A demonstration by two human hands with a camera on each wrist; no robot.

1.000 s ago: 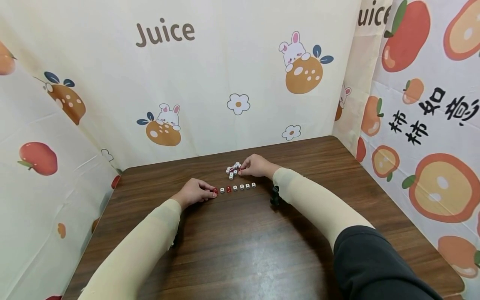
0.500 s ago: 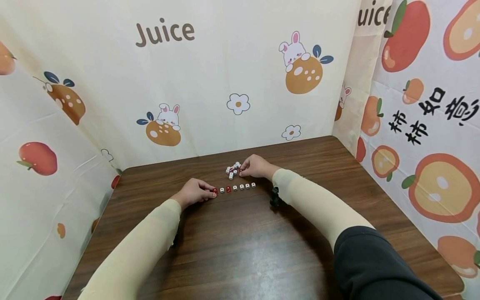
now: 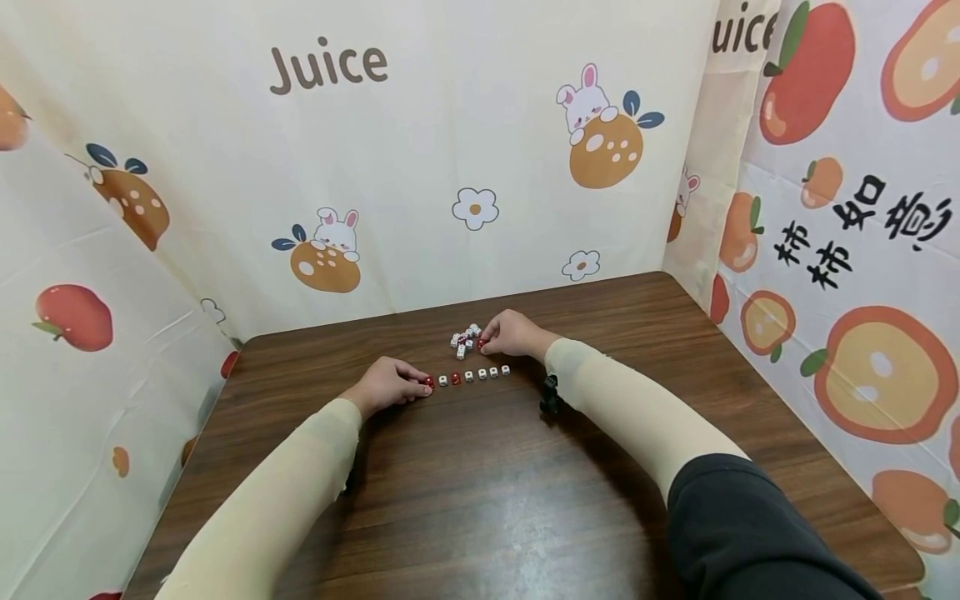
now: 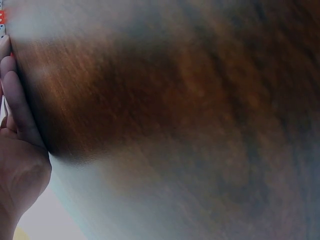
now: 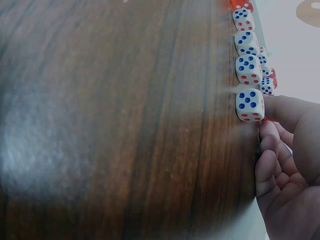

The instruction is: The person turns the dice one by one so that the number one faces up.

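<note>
My left hand [image 3: 386, 383] pinches a red die [image 3: 429, 382] at the left end of a row on the tabletop. Running right from it in the head view are a white die [image 3: 443, 381], another red die [image 3: 456, 378] and several more white dice [image 3: 482, 374]. Behind the row, my right hand [image 3: 513, 333] holds a red die [image 3: 482, 343] between thumb and fingers, at the right side of a small heap of dice [image 3: 461, 353]. From the right wrist, the row's end white die [image 5: 250, 105] appears before the thumb, with only a sliver of red showing behind.
The brown wooden table [image 3: 480, 475] runs back to a printed fabric backdrop [image 3: 420, 167]. Similar fruit-printed curtains [image 3: 840, 250] stand along both sides. A small dark device [image 3: 550, 396] hangs under my right wrist.
The red die at my right fingertips has come slightly apart from the heap and shows more plainly. My left hand keeps its place at the row's left end. The head view has shifted slightly.
</note>
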